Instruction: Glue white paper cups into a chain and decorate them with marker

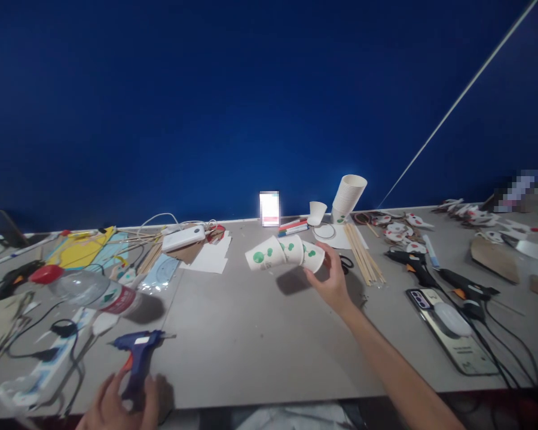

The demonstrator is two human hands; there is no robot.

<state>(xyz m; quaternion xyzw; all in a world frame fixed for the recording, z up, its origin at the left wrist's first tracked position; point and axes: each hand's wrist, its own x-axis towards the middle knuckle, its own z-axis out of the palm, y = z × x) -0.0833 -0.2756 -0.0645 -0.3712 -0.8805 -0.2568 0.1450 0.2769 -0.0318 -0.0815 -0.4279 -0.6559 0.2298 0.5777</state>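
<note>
Three white paper cups with green prints, joined in a slightly bent row (283, 252), are held above the middle of the table. My right hand (329, 276) grips the right end of this row between thumb and fingers. At the lower left, my left hand (121, 403) is around the handle of a blue glue gun (138, 343) with an orange trigger. Its thumb and fingers are apart on either side of the handle, and the glue gun lies on the table with its nozzle toward the right.
A bottle with a red cap (94, 291) and a power strip (54, 358) are on the left. Stacked cups (349, 197) and wooden sticks (362, 255) stand or lie behind. A phone (452, 334), black glue guns (468, 289) and cables are on the right.
</note>
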